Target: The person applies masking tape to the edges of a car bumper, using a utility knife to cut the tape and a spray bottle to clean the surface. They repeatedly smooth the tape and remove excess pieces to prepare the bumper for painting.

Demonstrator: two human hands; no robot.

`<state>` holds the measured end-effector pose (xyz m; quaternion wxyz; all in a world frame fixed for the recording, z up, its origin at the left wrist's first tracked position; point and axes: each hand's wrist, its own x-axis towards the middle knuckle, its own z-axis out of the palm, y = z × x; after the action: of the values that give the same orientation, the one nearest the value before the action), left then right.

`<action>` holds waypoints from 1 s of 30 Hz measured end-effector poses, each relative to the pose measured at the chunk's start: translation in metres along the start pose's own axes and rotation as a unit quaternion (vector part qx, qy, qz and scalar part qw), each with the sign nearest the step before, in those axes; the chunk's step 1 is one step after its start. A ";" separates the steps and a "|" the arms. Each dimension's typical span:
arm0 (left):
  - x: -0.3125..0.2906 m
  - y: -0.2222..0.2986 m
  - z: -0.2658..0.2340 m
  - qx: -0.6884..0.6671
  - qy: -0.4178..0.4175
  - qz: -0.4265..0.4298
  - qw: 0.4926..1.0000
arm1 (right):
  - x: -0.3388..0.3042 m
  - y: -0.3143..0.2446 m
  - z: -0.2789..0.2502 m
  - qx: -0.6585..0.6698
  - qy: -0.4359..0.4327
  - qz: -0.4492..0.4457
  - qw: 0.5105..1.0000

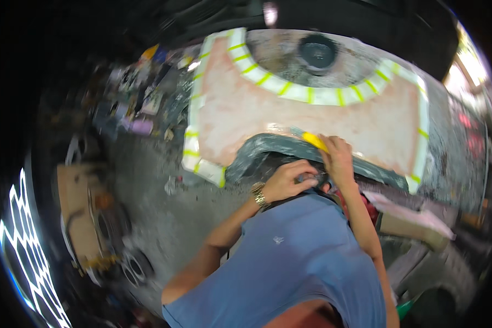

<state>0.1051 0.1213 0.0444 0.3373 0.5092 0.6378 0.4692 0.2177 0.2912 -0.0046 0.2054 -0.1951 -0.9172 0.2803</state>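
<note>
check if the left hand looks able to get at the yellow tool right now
Probably yes: the left hand is near the yellow tool, with no obvious barrier between them, though the right hand holds it.

You can tell it's a workshop in here, a rough, hard-used one. Across the upper middle of the frame spreads a big pale, blotchy panel (pixel 311 117), edged with white strips and yellow-green tape (pixel 286 88). In the upper left, a jumble of supplies (pixel 139 101) crowds together, a purple container (pixel 142 127) among it. Below runs a stained grey floor (pixel 153 210). Brown sheeting (pixel 79 213) leans at the lower left, near a glowing lattice of white lights (pixel 31 257).
</note>
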 end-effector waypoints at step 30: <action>-0.306 -0.214 -0.447 0.231 0.609 -0.209 0.729 | -0.250 -0.039 0.080 0.069 -0.006 0.260 0.963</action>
<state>-0.2947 -0.2974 -0.0230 -0.1620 0.0300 0.8853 0.4349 0.3790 0.1085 -0.1091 0.1327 -0.4103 -0.8147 0.3878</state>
